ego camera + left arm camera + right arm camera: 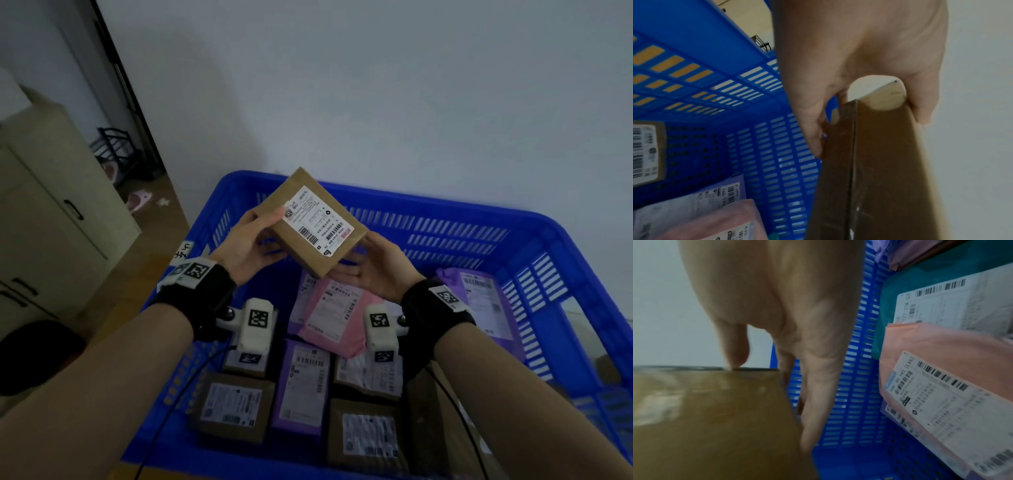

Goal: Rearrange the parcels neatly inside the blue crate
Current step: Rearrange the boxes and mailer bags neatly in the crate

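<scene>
A brown cardboard parcel (310, 222), label up and tilted, is held in the air above the far half of the blue crate (445, 219); the left hand (251, 245) has its grip closed on the parcel's left edge, thumb on top; the right hand (373, 265) cups the near right corner, fingers beneath; below, a pink mailer (334, 317), purple mailers and brown boxes lie flat on the crate floor.

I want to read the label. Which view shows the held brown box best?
The head view: the brown box faces up with its label, between both hands. The left wrist view and right wrist view show only plain brown sides.
</scene>
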`<state>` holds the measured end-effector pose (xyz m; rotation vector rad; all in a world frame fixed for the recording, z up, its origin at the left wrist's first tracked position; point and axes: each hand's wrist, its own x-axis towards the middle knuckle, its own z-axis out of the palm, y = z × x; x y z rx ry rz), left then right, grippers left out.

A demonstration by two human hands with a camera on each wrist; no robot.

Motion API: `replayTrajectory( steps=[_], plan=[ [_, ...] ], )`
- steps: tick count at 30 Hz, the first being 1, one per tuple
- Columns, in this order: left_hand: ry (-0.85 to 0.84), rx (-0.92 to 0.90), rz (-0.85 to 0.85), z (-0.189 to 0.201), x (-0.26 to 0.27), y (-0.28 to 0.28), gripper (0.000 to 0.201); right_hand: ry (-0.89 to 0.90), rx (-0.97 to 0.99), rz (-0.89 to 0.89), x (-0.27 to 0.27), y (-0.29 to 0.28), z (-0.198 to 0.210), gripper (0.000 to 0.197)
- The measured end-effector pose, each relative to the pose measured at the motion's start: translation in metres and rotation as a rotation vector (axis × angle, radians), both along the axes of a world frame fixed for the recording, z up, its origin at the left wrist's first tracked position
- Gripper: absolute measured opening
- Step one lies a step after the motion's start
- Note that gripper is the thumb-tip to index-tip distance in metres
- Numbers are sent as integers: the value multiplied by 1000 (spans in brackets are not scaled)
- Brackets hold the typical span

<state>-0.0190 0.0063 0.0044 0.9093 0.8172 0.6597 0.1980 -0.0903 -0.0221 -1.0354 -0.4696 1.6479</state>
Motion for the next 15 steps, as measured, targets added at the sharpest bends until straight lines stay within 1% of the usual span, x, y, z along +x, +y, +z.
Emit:
replayTrajectory(
  steps=[2, 4, 8, 10, 12, 13, 15],
  plan=[
    [7, 1, 89, -8, -1, 1, 63, -35, 0, -74, 0, 5, -3, 52],
    [13, -12, 162, -18, -3, -2, 63, -60, 0, -113, -4, 7, -5, 55],
    [61, -65, 285, -45, -4, -6, 53, -201, 11, -41, -22, 13, -18, 40],
    [103, -97, 307, -57, -4, -7, 49, -271, -6, -30, -34, 19, -34, 43],
    [188, -95, 330, -68, -3, -4, 50, -287, -34, -54, -42, 28, -53, 48],
    [262, -69, 342, -73, -3, -2, 54, -295, -53, -69, -46, 32, -61, 49],
    [463, 50, 340, -83, -3, 4, 60, -309, -73, -88, -52, 43, -78, 49]
  ],
)
